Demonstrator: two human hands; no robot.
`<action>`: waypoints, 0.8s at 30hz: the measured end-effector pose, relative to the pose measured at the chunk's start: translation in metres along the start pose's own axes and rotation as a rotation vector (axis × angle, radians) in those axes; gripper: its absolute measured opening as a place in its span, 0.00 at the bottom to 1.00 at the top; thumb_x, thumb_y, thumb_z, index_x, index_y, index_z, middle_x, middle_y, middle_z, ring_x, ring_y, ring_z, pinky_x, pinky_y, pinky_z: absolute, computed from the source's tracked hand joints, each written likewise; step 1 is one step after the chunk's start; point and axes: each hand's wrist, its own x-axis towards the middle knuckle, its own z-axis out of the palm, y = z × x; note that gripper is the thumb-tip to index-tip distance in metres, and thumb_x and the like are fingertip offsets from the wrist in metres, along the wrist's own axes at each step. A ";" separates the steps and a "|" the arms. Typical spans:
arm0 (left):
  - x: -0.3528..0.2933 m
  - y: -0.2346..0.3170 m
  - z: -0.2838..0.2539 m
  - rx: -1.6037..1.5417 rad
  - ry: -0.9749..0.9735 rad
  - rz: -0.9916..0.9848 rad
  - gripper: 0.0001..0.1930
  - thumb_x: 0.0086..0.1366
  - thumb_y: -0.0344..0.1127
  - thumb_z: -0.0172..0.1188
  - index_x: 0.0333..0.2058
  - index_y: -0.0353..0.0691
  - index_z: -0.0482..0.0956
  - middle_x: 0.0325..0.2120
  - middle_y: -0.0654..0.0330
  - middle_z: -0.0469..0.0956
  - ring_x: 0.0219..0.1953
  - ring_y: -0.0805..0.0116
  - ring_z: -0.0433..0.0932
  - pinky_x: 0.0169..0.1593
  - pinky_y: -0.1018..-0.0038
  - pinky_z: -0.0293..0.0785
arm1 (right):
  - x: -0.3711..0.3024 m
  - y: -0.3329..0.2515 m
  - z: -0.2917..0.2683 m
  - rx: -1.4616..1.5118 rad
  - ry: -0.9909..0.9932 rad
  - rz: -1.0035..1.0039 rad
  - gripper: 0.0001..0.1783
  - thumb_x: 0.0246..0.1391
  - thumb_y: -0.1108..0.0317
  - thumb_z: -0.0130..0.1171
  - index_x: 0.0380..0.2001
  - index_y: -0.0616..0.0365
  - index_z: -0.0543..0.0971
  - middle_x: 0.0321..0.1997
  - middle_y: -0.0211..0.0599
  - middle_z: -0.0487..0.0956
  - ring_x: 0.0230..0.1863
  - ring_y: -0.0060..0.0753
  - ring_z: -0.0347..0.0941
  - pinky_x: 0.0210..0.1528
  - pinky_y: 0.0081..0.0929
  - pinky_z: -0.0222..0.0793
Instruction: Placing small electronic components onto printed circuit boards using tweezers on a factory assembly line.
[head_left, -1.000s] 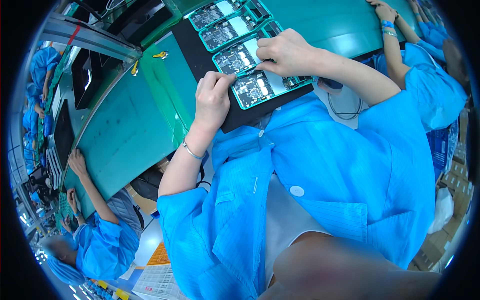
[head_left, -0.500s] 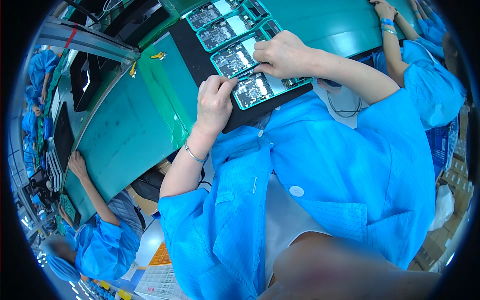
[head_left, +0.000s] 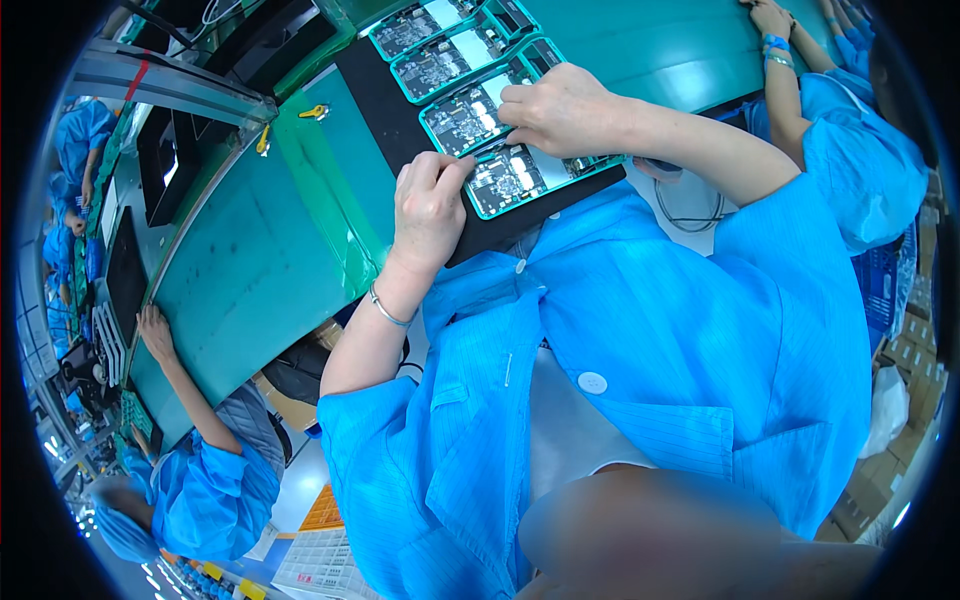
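Note:
Several opened handheld devices with teal frames and bare circuit boards lie in a row on a black mat point(head_left: 375, 95). Over the upper edge of the nearest device point(head_left: 505, 185), both of my hands work close together. My left hand point(head_left: 430, 200) pinches thumb and forefinger at that device's upper left corner. My right hand point(head_left: 560, 112) is closed in a pinch between the nearest device and the second device point(head_left: 462, 122). A thin dark strip seems to run between my fingertips, but what each hand holds is too small to make out. My right hand partly covers both devices.
The mat lies on a green worktable point(head_left: 240, 260). Yellow-handled valves point(head_left: 315, 112) sit left of the mat, near a metal frame point(head_left: 180, 80). A co-worker's hand point(head_left: 155, 332) rests on the table at left; another co-worker's arm point(head_left: 785, 100) is at upper right.
My right fingers have shifted very slightly to the left. My left hand keeps its pinch at the same corner, and the devices stay in place.

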 end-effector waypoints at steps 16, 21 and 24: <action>0.002 0.004 -0.002 0.062 -0.033 0.063 0.14 0.51 0.20 0.64 0.37 0.37 0.85 0.31 0.59 0.76 0.35 0.61 0.77 0.39 0.66 0.72 | -0.003 -0.001 0.004 -0.021 0.067 -0.069 0.13 0.53 0.58 0.69 0.29 0.53 0.78 0.31 0.32 0.74 0.27 0.38 0.79 0.27 0.38 0.72; 0.002 0.003 0.000 0.067 -0.038 0.059 0.13 0.50 0.20 0.64 0.37 0.37 0.85 0.31 0.59 0.75 0.35 0.61 0.77 0.39 0.66 0.71 | -0.004 0.002 0.004 -0.001 0.072 -0.066 0.13 0.52 0.58 0.69 0.30 0.53 0.78 0.31 0.32 0.74 0.26 0.38 0.78 0.26 0.38 0.72; 0.002 0.003 0.001 0.066 -0.034 0.047 0.13 0.50 0.20 0.64 0.37 0.38 0.84 0.30 0.59 0.74 0.35 0.61 0.76 0.38 0.66 0.71 | -0.005 0.003 0.003 0.010 0.075 -0.054 0.13 0.52 0.58 0.69 0.30 0.53 0.78 0.31 0.32 0.74 0.26 0.38 0.78 0.26 0.38 0.71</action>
